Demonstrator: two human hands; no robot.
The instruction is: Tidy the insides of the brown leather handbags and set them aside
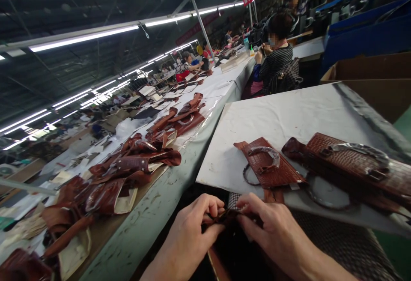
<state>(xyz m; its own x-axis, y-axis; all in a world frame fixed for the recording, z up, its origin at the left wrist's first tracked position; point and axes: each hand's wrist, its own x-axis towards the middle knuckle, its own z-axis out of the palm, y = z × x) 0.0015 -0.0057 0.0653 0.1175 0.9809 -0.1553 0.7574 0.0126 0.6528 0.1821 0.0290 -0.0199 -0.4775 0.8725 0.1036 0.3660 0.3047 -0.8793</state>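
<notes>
Low in front of me, my left hand [197, 225] and my right hand [268, 227] face each other with thumbs and fingers pinched. Both grip the upper edge of what looks like a dark leather bag [236, 246], whose interior is in deep shadow. A brown strip of it [217, 264] shows below my left hand. The fingertips partly hide the pinched edge, so its details cannot be made out. Just beyond my right hand, a brown woven-pattern leather bag [272, 171] with a plastic-wrapped handle lies flat.
A larger brown bag [349, 165] lies right on the white side table [257, 120]. Along the long worktable [157, 206] at left lie several brown bags [111, 195]. A seated person [276, 56] works ahead. A cardboard box [369, 75] and blue bin [366, 28] stand right.
</notes>
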